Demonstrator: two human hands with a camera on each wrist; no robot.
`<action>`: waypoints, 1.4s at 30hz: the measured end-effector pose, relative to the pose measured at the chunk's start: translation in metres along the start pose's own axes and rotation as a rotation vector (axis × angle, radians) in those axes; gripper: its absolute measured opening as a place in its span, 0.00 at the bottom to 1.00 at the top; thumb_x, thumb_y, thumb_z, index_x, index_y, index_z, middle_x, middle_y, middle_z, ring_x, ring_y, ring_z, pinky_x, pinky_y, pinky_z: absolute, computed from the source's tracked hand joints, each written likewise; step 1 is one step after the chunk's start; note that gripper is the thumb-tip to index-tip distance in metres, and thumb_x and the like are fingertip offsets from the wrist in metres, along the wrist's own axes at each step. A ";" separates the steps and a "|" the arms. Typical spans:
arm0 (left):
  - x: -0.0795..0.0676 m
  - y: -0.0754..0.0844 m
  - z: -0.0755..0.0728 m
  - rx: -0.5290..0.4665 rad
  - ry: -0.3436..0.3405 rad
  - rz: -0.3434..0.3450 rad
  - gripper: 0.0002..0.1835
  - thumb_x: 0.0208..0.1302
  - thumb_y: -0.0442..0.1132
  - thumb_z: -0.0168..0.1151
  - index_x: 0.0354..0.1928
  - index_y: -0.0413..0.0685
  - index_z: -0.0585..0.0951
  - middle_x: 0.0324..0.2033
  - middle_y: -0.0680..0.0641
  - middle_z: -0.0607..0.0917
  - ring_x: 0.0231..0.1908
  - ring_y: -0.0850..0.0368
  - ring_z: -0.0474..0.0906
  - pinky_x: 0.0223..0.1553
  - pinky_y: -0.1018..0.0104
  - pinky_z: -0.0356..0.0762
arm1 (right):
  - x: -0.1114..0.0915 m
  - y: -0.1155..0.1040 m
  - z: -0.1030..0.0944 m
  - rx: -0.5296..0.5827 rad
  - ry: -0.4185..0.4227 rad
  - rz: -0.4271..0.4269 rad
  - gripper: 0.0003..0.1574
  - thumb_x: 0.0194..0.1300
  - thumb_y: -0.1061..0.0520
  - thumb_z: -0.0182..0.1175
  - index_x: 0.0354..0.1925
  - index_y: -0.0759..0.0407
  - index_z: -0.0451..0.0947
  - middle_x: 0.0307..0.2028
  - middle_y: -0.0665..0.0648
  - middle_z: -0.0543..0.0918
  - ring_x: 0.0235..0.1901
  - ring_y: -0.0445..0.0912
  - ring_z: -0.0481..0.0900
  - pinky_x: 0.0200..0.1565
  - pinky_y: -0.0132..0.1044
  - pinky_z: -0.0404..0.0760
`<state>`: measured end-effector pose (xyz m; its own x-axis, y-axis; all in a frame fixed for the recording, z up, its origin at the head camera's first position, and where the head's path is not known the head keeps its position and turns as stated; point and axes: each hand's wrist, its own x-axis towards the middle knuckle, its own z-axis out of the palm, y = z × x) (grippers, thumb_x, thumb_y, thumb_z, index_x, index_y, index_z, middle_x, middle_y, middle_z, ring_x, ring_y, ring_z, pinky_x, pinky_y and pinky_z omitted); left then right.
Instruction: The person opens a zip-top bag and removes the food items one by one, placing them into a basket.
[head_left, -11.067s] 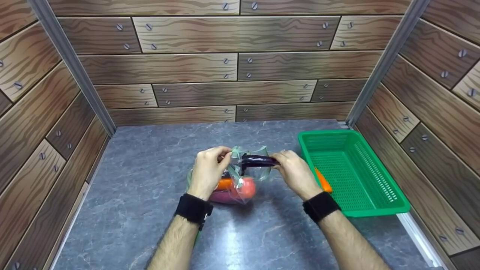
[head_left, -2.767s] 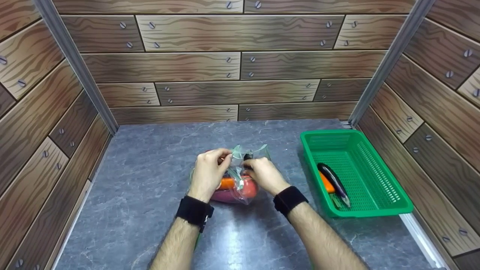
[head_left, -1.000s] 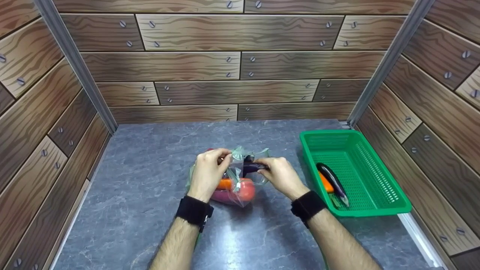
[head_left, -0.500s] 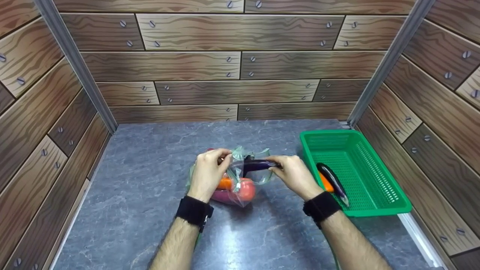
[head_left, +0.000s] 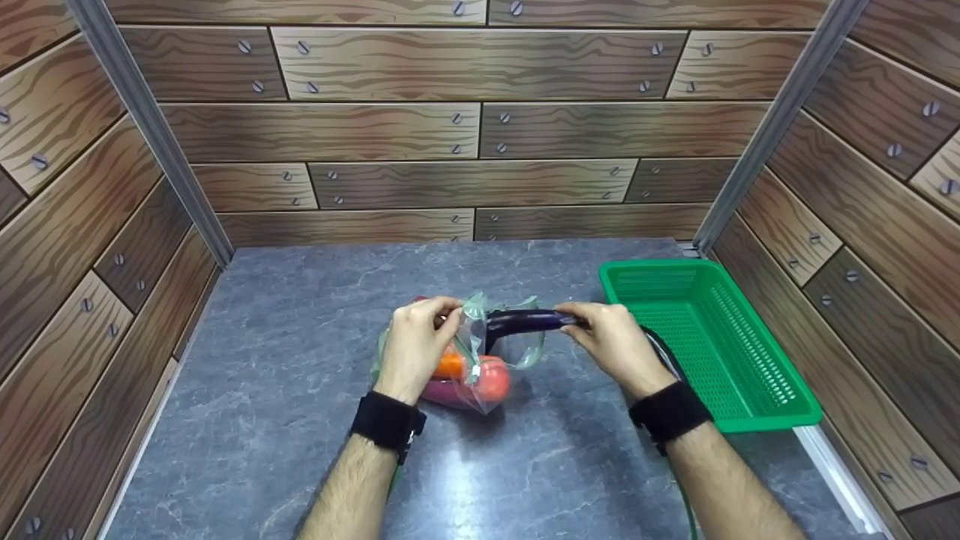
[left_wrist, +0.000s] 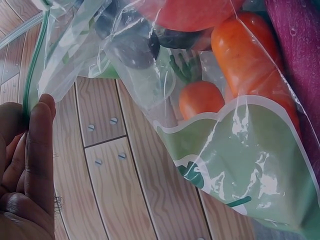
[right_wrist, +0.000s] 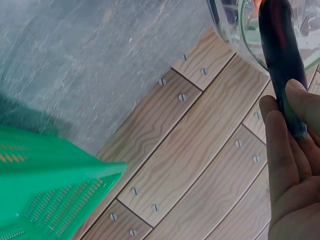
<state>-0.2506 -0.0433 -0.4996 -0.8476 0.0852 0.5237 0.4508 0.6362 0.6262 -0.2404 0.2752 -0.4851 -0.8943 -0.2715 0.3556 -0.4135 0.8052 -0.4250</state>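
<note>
At the centre of the table lies a clear zip bag [left_wrist: 250,165] with green print and a green zip edge. My left hand [head_left: 416,341] pinches its rim between thumb and fingers. Through the plastic show a red round item [head_left: 493,379], an orange carrot [left_wrist: 245,55], a shorter carrot [left_wrist: 200,100] and a long purple vegetable [left_wrist: 297,55]. My right hand [head_left: 611,341] pinches the end of a dark, glossy eggplant [head_left: 529,321]. The eggplant lies level, its far end still at the bag's mouth. A second eggplant [head_left: 665,352] is partly hidden behind my right hand.
To the right stands a green perforated basket [head_left: 806,382], holding the second eggplant; my right hand and forearm cover part of its left side. Wood-patterned walls [head_left: 472,135] enclose the grey table [head_left: 300,315] at the back and sides.
Earlier, one eggplant came to lie beside the carrot in the basket. My right hand then reached into the bag and has since drawn another eggplant rightward. My left hand stays on the rim.
</note>
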 end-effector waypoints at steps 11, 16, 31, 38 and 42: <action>0.002 -0.002 0.003 -0.038 -0.005 0.018 0.05 0.81 0.35 0.76 0.50 0.45 0.98 0.41 0.46 1.00 0.37 0.54 0.96 0.41 0.59 0.98 | -0.005 0.011 -0.017 0.020 -0.013 0.033 0.21 0.79 0.62 0.76 0.67 0.60 0.92 0.55 0.65 0.98 0.46 0.52 0.97 0.45 0.44 0.92; 0.002 -0.001 0.002 -0.039 -0.009 0.016 0.06 0.80 0.35 0.76 0.51 0.45 0.97 0.42 0.46 1.00 0.38 0.53 0.96 0.41 0.58 0.98 | -0.006 0.015 -0.024 0.024 -0.001 0.042 0.22 0.79 0.63 0.76 0.68 0.60 0.92 0.55 0.65 0.98 0.49 0.54 0.98 0.47 0.48 0.94; 0.001 -0.001 0.000 -0.035 -0.020 -0.005 0.06 0.81 0.36 0.76 0.51 0.46 0.97 0.43 0.47 1.00 0.38 0.54 0.96 0.41 0.59 0.98 | -0.010 0.026 -0.048 0.040 0.030 0.098 0.23 0.80 0.64 0.75 0.69 0.59 0.92 0.55 0.66 0.98 0.47 0.57 0.98 0.41 0.35 0.86; 0.000 0.000 0.000 -0.035 -0.016 -0.012 0.06 0.81 0.37 0.76 0.51 0.47 0.97 0.43 0.47 1.00 0.39 0.54 0.96 0.42 0.58 0.98 | -0.014 0.036 -0.061 -0.003 0.071 0.092 0.23 0.80 0.62 0.75 0.69 0.57 0.92 0.56 0.65 0.98 0.47 0.57 0.99 0.41 0.33 0.87; 0.000 -0.001 0.000 -0.030 -0.013 -0.017 0.06 0.80 0.37 0.77 0.51 0.47 0.98 0.43 0.47 1.00 0.39 0.54 0.96 0.42 0.59 0.98 | -0.017 0.041 -0.071 -0.013 0.088 0.109 0.23 0.81 0.61 0.75 0.70 0.58 0.91 0.55 0.67 0.98 0.47 0.58 0.99 0.41 0.25 0.83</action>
<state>-0.2512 -0.0435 -0.4998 -0.8590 0.0846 0.5049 0.4439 0.6145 0.6522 -0.2298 0.3504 -0.4498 -0.9150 -0.1352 0.3801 -0.3122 0.8342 -0.4546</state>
